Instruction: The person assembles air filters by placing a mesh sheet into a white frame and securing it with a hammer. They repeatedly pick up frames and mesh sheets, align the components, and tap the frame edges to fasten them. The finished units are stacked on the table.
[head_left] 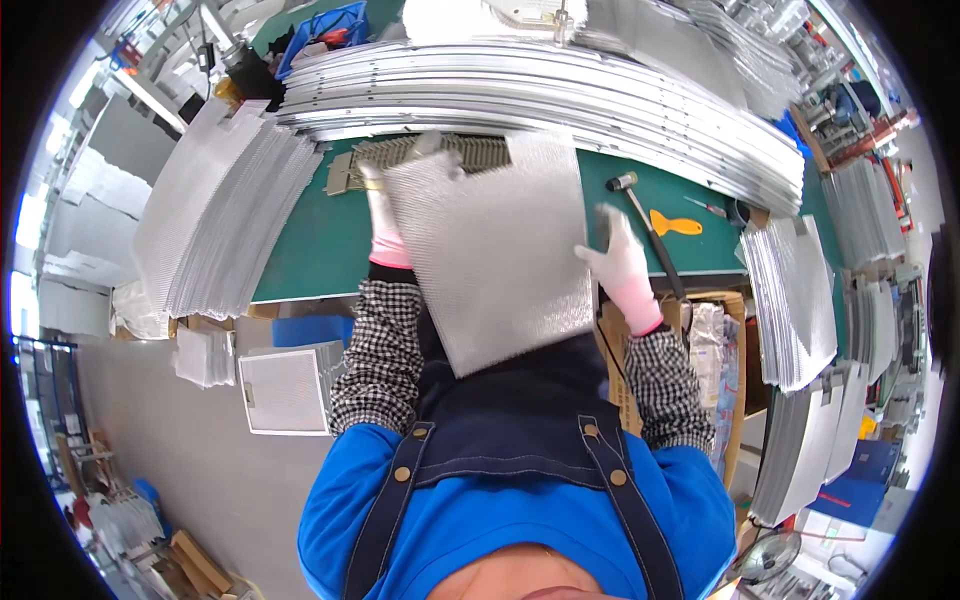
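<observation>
A silvery metal mesh panel (500,255) with a notch in its far edge is held tilted in front of my apron, over the table's near edge. My left hand (385,220), in a white and pink glove, grips the panel at its left edge; some fingers are hidden and the glove is slightly blurred. Just off the panel's right edge, my right hand (622,268) is open in a matching glove, thumb and fingers apart. Behind the panel lies a row of beige clips or strips (485,153), partly covered.
Long metal profiles (560,95) are piled across the back of the green table (300,260). Mesh panels stand stacked at left (225,215) and right (790,300). A hammer (650,230), an orange scraper (677,225) and a screwdriver (705,206) lie at right. A cardboard box (735,400) sits below.
</observation>
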